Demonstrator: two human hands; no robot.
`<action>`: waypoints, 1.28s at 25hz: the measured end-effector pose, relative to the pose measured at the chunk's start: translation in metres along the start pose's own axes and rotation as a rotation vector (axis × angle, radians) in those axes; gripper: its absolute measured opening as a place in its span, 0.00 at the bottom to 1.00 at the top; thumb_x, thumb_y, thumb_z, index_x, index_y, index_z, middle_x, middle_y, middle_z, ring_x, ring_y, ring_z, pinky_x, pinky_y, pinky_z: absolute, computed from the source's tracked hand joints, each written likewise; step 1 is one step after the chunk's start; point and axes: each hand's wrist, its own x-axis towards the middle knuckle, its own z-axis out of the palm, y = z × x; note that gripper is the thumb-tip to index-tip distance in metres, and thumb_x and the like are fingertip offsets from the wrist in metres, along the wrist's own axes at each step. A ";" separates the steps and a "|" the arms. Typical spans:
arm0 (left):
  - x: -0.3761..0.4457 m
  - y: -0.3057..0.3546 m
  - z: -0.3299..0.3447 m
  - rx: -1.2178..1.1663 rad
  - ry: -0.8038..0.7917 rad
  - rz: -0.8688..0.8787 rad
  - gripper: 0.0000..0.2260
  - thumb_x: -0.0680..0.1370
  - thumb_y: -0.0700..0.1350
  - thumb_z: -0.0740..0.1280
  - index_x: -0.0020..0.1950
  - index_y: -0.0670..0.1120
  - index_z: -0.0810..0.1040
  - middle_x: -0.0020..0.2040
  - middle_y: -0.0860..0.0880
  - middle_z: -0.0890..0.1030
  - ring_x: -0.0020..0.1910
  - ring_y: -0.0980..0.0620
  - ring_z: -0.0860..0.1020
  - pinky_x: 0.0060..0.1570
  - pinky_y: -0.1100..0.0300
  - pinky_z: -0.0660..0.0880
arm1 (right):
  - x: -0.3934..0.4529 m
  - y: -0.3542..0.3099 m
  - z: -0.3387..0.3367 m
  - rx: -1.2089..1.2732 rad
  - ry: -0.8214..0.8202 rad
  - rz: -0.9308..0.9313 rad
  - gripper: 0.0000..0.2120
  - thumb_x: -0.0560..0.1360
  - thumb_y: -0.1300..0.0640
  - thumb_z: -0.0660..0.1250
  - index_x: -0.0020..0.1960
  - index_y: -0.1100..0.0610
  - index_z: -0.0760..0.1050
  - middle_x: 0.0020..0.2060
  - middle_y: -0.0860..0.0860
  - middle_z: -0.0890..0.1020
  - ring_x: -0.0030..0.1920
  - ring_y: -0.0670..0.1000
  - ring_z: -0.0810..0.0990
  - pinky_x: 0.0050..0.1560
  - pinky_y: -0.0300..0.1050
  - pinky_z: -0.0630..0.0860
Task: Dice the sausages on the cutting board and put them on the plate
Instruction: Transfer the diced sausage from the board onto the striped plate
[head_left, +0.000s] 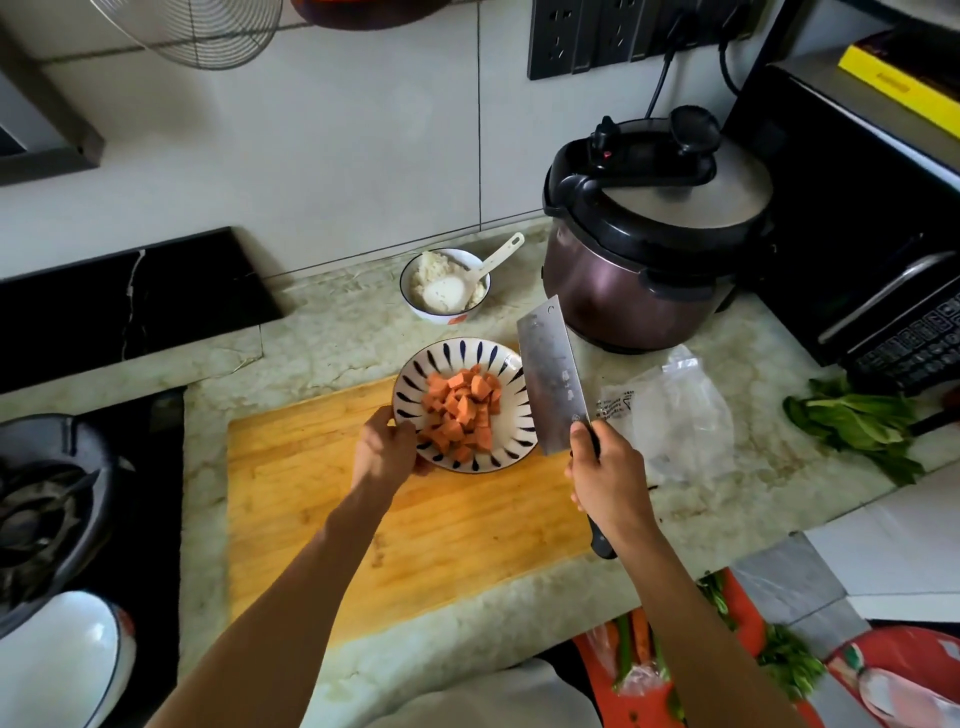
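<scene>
While I watch the head feed, nearest thing on my side is the wooden cutting board, flat on the pale marble counter, its surface bare where visible. Left hand grips the near-left rim of the plate, thumb over the edge, fingers curled under it. Plate is white with dark radial strokes and overlaps the board's far right corner; can't tell from this angle if it's resting there or lifted. Diced sausages are piled in the middle of the plate, orange-pink cubes. Right hand is wrapped tight round the black handle of the cleaver, blade upright, tip pointing away from me, flat side just beside the plate's right rim. I see no cubes on the blade. Right of the cleaver a crumpled clear plastic wrapper lies on the counter, leafy greens further right. Beyond the plate sits a small bowl of rice with a white spoon in it. Behind the cleaver, a dark pressure cooker, lid on. Far left: black stove top, and a wok nearer, at left edge.
</scene>
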 end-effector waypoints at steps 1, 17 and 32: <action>-0.003 -0.002 -0.009 -0.009 0.027 0.031 0.08 0.79 0.37 0.58 0.54 0.38 0.75 0.37 0.37 0.82 0.27 0.45 0.80 0.27 0.46 0.78 | -0.001 0.000 -0.001 0.015 -0.001 0.005 0.15 0.81 0.44 0.56 0.39 0.50 0.69 0.32 0.54 0.79 0.28 0.56 0.77 0.31 0.59 0.78; -0.024 -0.039 -0.054 -0.238 0.310 -0.027 0.07 0.79 0.37 0.58 0.51 0.41 0.75 0.38 0.44 0.81 0.25 0.52 0.81 0.31 0.48 0.81 | -0.007 -0.011 0.048 0.285 -0.253 0.249 0.13 0.84 0.52 0.55 0.50 0.58 0.73 0.26 0.55 0.77 0.21 0.54 0.72 0.22 0.44 0.71; -0.057 -0.049 -0.071 -0.164 0.233 0.089 0.08 0.81 0.39 0.58 0.48 0.41 0.76 0.34 0.42 0.82 0.26 0.41 0.80 0.27 0.46 0.77 | -0.016 -0.095 0.076 -0.474 -0.253 -0.780 0.18 0.78 0.49 0.63 0.66 0.55 0.73 0.61 0.53 0.75 0.60 0.52 0.74 0.52 0.43 0.75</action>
